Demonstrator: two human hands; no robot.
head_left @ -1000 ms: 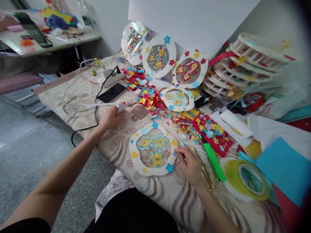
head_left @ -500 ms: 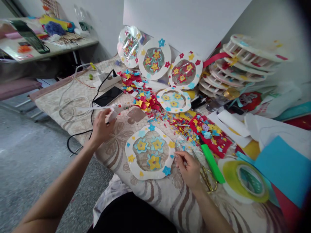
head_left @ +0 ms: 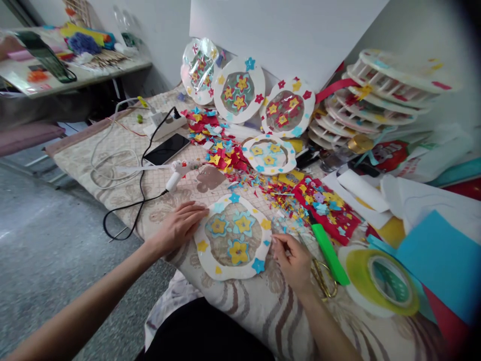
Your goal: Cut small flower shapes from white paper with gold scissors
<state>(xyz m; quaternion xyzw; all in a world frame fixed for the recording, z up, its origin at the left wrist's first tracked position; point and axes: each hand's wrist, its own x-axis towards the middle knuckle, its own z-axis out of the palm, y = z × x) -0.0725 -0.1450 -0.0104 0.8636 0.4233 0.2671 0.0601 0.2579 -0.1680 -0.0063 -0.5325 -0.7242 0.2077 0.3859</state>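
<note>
Your left hand [head_left: 179,225] meets the white, wavy, star-dotted ring [head_left: 233,273], fingers straight, together; right of it, your right hand [head_left: 295,261] curls, pinch unclear.

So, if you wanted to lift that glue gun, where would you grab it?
Probably by its white handle, coming from the near side with the left hand, the closer one. The glue gun lies on the table with that handle slanting nearward, the black cord trailing from its end; its nose points right, off that path.

Black clothing [head_left: 205,333], bare forearms [head_left: 105,292]
</note>
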